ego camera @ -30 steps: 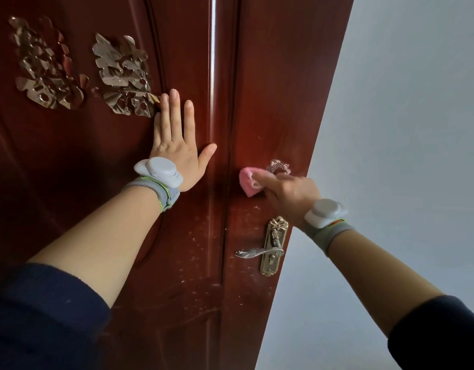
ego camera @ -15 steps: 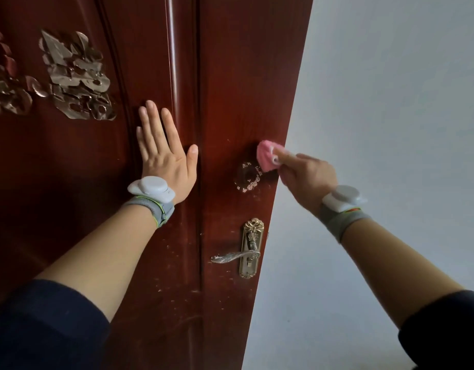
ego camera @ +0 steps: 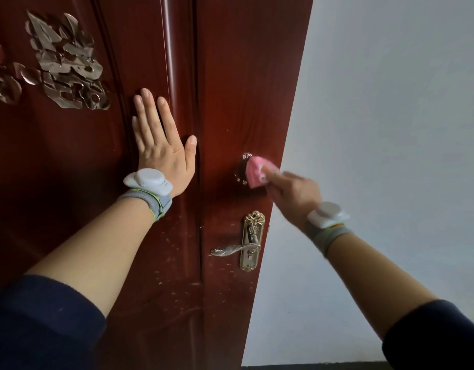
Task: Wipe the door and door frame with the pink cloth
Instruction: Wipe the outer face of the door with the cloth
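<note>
- Pinching the pink cloth (ego camera: 254, 173), the right hand (ego camera: 292, 192), motion-blurred, presses it against the dark red wooden door (ego camera: 244, 76) near its free edge, above the gold lever handle (ego camera: 232, 249).
- The cloth partly covers a small glittery decal (ego camera: 240, 174).
- Flat on the door panel lies the left hand (ego camera: 161, 153), fingers straight, thumb spread.
- Pale specks (ego camera: 171, 249) mark the surface below the left wrist.
- Crinkled foil ornaments (ego camera: 67, 65) are stuck at upper left.
- A plain white wall (ego camera: 390, 129) fills the right side, with a dark strip (ego camera: 310, 367) along its base.
</note>
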Motion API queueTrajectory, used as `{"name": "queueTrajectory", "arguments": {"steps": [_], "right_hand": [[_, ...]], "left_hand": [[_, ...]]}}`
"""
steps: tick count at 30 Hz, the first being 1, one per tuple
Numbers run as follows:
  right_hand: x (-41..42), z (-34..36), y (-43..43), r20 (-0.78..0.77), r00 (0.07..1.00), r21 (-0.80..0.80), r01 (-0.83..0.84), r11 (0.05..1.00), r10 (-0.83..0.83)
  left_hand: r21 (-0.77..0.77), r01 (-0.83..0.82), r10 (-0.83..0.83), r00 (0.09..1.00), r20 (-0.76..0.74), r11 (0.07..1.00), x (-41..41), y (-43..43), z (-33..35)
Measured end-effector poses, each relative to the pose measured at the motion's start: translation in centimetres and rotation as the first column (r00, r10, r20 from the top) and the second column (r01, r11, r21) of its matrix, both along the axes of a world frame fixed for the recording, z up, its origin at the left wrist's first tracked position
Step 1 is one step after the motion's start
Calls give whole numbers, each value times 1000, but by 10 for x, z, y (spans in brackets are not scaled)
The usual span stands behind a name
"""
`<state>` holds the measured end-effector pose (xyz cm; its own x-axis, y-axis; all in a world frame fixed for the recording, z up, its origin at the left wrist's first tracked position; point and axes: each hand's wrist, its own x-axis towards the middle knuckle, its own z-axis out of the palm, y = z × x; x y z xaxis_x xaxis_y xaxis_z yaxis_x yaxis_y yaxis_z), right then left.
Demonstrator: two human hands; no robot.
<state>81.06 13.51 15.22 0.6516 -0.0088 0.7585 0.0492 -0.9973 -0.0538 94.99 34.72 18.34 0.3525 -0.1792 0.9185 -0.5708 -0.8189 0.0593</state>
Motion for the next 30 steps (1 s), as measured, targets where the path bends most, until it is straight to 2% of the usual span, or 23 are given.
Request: {"name": "queueTrajectory", "arguments": {"steps": [3,4,6,8,10,13,15,17,19,22,24,26,28,30], "right_hand": [[6,-31,20,-348,937,-220,-44,974,-36],[7,-31,25,-394,919,-265,-77,961,-35],[7,-19,31,-304,952,-192,-97,977,34],[4,-5,26,-43,996,-10,-75,997,74],[4,-2,15,93,996,60,-24,998,19],[6,-23,14,6,1000,-38,-17,999,17],[11,-45,23,-181,983,-166,-61,984,31],[13,-53,38,-344,938,-205,-117,972,40],[16,-42,49,-283,953,-162,-156,975,105],[23,-12,53,17,991,-75,-130,989,131],[28,-6,50,49,995,-20,-90,996,91],[29,-19,48,-20,996,-61,-93,994,92],[26,-42,49,-202,974,-168,-133,977,98],[22,-52,52,-395,917,-196,-150,969,62]], "left_hand": [[-5,-21,21,1000,7,1000,-1,0,0],[-4,-19,19,1000,6,1000,-1,1,-1],[17,-14,14,1000,7,1000,0,3,-1],[43,-7,6,1000,15,999,3,7,-3],[55,-3,2,1000,26,999,5,9,-4],[52,-9,7,999,39,999,5,8,-4],[46,-16,14,999,44,999,5,7,-3],[56,-17,15,999,36,998,5,9,-3],[90,-8,4,999,39,996,8,13,-4],[189,13,-24,998,58,982,15,27,-8],[250,31,-49,997,64,968,19,38,-12],[291,52,-68,997,46,955,21,47,-16],[319,58,-72,997,33,946,22,52,-20],[334,43,-62,997,47,942,24,54,-22]]}}
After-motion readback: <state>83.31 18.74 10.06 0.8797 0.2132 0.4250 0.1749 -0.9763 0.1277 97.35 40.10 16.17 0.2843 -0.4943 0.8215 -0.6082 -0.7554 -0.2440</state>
